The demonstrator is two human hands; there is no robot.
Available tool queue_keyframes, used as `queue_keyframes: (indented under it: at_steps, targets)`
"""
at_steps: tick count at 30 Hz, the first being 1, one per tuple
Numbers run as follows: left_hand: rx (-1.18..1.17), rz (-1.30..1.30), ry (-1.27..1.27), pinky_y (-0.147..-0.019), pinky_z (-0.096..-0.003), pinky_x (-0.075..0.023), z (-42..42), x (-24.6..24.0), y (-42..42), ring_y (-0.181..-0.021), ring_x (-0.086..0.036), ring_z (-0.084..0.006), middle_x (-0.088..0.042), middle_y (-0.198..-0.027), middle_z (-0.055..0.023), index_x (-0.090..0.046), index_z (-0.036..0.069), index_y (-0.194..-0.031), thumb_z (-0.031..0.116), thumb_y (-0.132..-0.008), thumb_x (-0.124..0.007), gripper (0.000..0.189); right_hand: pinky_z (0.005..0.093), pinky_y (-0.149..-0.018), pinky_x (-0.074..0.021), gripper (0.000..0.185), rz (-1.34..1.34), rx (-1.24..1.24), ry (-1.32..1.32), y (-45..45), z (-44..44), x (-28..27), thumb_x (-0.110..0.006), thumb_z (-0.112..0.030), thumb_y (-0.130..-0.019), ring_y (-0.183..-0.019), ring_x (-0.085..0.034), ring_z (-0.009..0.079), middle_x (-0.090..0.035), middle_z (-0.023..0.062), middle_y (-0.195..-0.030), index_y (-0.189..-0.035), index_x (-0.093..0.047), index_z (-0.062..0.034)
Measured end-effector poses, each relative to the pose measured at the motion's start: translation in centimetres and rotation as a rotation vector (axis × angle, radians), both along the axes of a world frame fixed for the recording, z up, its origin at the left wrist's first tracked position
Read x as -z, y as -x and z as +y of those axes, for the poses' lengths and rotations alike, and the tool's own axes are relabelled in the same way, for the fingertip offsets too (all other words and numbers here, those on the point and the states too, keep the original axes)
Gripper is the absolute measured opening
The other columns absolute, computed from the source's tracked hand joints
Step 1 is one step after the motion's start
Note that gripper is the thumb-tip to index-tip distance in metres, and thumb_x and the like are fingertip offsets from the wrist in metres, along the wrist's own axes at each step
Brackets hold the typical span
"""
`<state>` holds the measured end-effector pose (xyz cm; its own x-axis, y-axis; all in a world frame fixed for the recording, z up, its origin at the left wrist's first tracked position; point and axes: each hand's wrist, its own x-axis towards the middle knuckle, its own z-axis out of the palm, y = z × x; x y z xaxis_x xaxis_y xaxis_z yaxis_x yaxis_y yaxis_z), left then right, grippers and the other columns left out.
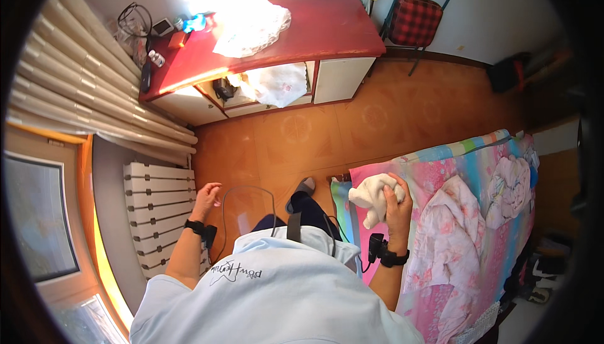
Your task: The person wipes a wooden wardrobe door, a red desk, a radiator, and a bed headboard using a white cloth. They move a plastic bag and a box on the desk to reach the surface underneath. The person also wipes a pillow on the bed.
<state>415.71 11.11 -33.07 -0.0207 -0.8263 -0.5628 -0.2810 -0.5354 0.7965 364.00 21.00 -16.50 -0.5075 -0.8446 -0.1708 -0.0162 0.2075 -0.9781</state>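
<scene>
A bunched white cloth (373, 195) is gripped in my right hand (399, 205), above the near edge of a bed with a pink and blue striped sheet (368, 173). Pale pink floral fabric (448, 240) lies rumpled on the bed, right of that hand. Beyond it rests another crumpled patterned cloth (509, 188). My left hand (206, 198) is raised beside a white radiator (160, 212), its fingers loosely curled and apart, with nothing in them. Each wrist wears a black strap with a small device.
A red-topped cabinet (325, 25) bears a white plastic bag (255, 28), a small white bottle (156, 58) and other items. A folding chair (415, 21) stands by the wall. Beige curtains (89, 80) hang at left, above a glazed door (40, 216). A thin cable (247, 187) loops near my left hand.
</scene>
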Motion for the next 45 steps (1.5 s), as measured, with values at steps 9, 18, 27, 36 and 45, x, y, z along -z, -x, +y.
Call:
queue_keyframes:
  at_steps: [9, 18, 27, 36, 45]
  targets:
    - [0.173, -0.089, -0.335, -0.048, -0.0242, -0.0512, -6.9, 2.2, 4.1, -0.053, -0.060, -0.0104, -0.059, -0.068, -0.0015, -0.063, 0.003, -0.110, 0.020, -0.097, -0.056, 0.023, 0.0263, -0.085, -0.0476, 0.029, -0.015, 0.059, 0.035, 6.6, -13.9, -1.9, -0.062, -0.018, -0.093, -0.095, -0.058, 0.0132, -0.064, 0.0068, -0.105, -0.116, -0.060, -0.0001]
    - [0.334, -0.272, -0.419, -0.046, -0.0291, -0.0535, -24.5, 7.2, 8.6, -0.050, -0.060, -0.0153, -0.060, -0.067, -0.0044, -0.064, 0.001, -0.109, 0.015, -0.094, -0.052, 0.023, 0.0284, -0.087, -0.0483, 0.030, 0.055, 0.247, 0.035, 12.7, -23.3, -0.4, -0.063, -0.020, -0.093, -0.099, -0.060, 0.0156, -0.064, 0.0084, -0.108, -0.115, -0.060, -0.0001]
    - [0.710, -0.110, -0.253, -0.054, -0.0252, -0.0449, -42.5, 4.6, 31.6, -0.059, -0.055, -0.0118, -0.058, -0.077, -0.0028, -0.061, 0.000, -0.114, 0.018, -0.093, -0.061, 0.027, 0.0292, -0.092, -0.0457, 0.033, 0.035, 0.630, -0.065, 22.3, -21.1, 1.1, -0.062, -0.022, -0.093, -0.101, -0.059, 0.0172, -0.063, 0.0090, -0.111, -0.117, -0.059, 0.0013]
    - [1.195, -0.393, -0.087, -0.059, -0.0305, -0.0511, -43.1, 2.6, 56.7, -0.064, -0.063, -0.0165, -0.065, -0.079, -0.0101, -0.065, 0.007, -0.116, 0.016, -0.091, -0.058, 0.027, 0.0305, -0.097, -0.0429, 0.047, 0.009, 0.632, 0.039, 39.4, -16.7, 0.8, -0.067, -0.017, -0.089, -0.111, -0.054, 0.0190, -0.057, 0.0108, -0.121, -0.128, -0.049, 0.0028]
    - [1.204, -0.465, 0.044, -0.066, -0.0372, -0.0531, -45.0, -2.1, 72.9, -0.073, -0.068, -0.0269, -0.070, -0.086, -0.0192, -0.067, 0.008, -0.113, 0.017, -0.091, -0.056, 0.026, 0.0318, -0.099, -0.0418, 0.047, 0.148, 0.590, -0.071, 53.8, -19.0, 1.8, -0.061, -0.009, -0.086, -0.113, -0.053, 0.0200, -0.056, 0.0139, -0.123, -0.129, -0.047, 0.0060]
